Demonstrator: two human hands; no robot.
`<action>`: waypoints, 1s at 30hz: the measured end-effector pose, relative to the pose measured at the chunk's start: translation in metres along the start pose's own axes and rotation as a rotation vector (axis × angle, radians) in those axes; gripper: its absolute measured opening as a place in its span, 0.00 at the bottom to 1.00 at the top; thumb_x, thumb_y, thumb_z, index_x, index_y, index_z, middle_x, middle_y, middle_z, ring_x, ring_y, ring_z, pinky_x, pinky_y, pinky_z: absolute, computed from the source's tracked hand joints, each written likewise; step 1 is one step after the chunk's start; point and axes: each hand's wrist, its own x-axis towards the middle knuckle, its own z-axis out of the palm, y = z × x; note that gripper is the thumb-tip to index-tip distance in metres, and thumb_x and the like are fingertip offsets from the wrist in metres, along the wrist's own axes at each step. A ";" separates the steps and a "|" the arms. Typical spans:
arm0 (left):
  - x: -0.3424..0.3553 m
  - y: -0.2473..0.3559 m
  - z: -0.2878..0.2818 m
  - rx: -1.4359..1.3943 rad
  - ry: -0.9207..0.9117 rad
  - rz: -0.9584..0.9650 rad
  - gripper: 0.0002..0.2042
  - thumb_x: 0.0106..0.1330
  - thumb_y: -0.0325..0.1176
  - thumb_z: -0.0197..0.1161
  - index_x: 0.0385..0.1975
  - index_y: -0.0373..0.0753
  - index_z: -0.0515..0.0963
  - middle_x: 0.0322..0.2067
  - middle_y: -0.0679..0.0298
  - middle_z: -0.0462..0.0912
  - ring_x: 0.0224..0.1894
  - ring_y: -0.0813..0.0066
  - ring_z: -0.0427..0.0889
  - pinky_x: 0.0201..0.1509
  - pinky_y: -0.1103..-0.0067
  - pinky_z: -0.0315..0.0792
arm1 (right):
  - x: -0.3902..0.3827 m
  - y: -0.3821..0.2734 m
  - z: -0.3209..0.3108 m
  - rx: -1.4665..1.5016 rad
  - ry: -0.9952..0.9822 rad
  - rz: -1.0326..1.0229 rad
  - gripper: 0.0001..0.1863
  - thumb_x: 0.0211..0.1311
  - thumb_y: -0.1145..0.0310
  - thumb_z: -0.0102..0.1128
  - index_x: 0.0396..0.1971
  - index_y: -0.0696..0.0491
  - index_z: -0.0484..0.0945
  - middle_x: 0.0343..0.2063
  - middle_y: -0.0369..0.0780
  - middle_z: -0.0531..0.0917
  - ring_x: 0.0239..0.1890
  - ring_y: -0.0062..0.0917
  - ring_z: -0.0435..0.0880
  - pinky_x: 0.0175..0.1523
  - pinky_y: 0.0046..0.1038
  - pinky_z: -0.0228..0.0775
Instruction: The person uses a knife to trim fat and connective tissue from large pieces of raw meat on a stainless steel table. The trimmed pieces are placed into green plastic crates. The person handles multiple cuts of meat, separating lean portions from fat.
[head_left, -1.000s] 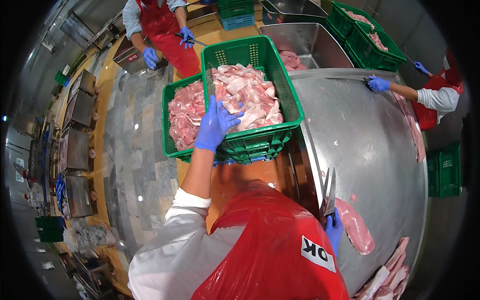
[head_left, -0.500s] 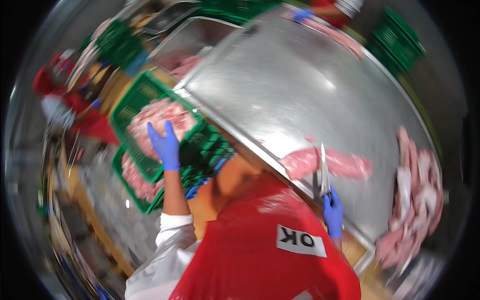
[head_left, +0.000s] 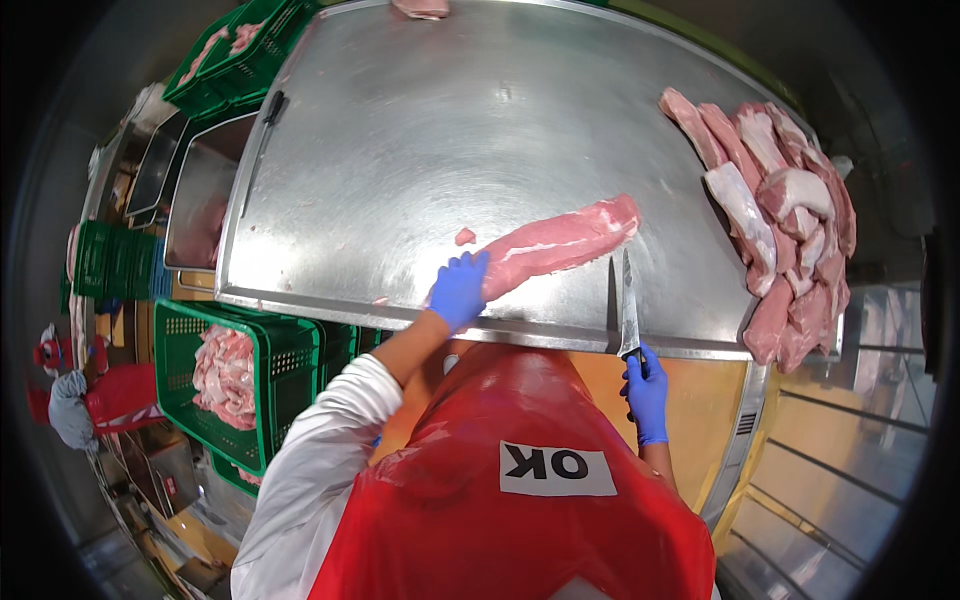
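Note:
A long pink strip of meat, a loin (head_left: 560,243), lies slantwise on the steel table with a pale streak of fat along its top. At its near left end, my blue-gloved left hand (head_left: 459,291) is closed over the meat, fingers partly curled round it. A small scrap of meat (head_left: 465,236) lies just beyond those fingers. My right hand (head_left: 646,393), gloved in blue too, is closed round the black handle of a knife (head_left: 629,312). The blade points away from me over the table's near edge, its tip just short of the loin's right end.
The steel table (head_left: 400,150) has a raised rim. Many meat strips (head_left: 790,220) are piled on its right side. A second knife (head_left: 262,150) lies along the left edge. Green crates (head_left: 262,385) with meat trimmings stand at the left, where another person in red (head_left: 110,397) appears.
My left hand has moved from the trimmings in the green crate to the loin's left end. My right hand still holds the knife. The view has swung to the right.

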 end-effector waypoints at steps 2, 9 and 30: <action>0.002 -0.027 -0.021 -0.005 -0.023 0.116 0.39 0.61 0.33 0.70 0.75 0.43 0.62 0.62 0.47 0.73 0.60 0.46 0.77 0.63 0.50 0.72 | 0.001 0.012 -0.007 0.019 0.012 -0.037 0.21 0.76 0.70 0.60 0.66 0.53 0.77 0.31 0.35 0.81 0.24 0.15 0.75 0.27 0.23 0.71; -0.036 -0.096 -0.038 0.031 0.053 0.174 0.41 0.67 0.42 0.71 0.79 0.43 0.59 0.78 0.45 0.58 0.77 0.35 0.60 0.79 0.54 0.59 | 0.025 0.017 -0.012 -0.063 -0.053 -0.263 0.16 0.74 0.74 0.60 0.59 0.52 0.79 0.33 0.38 0.82 0.31 0.21 0.80 0.39 0.28 0.79; -0.042 -0.003 -0.001 -0.117 0.271 0.190 0.29 0.68 0.33 0.65 0.68 0.27 0.70 0.70 0.42 0.72 0.72 0.38 0.69 0.77 0.58 0.64 | 0.089 -0.061 0.156 -0.884 -0.311 -0.750 0.26 0.72 0.70 0.57 0.69 0.42 0.74 0.43 0.51 0.82 0.47 0.48 0.82 0.49 0.48 0.80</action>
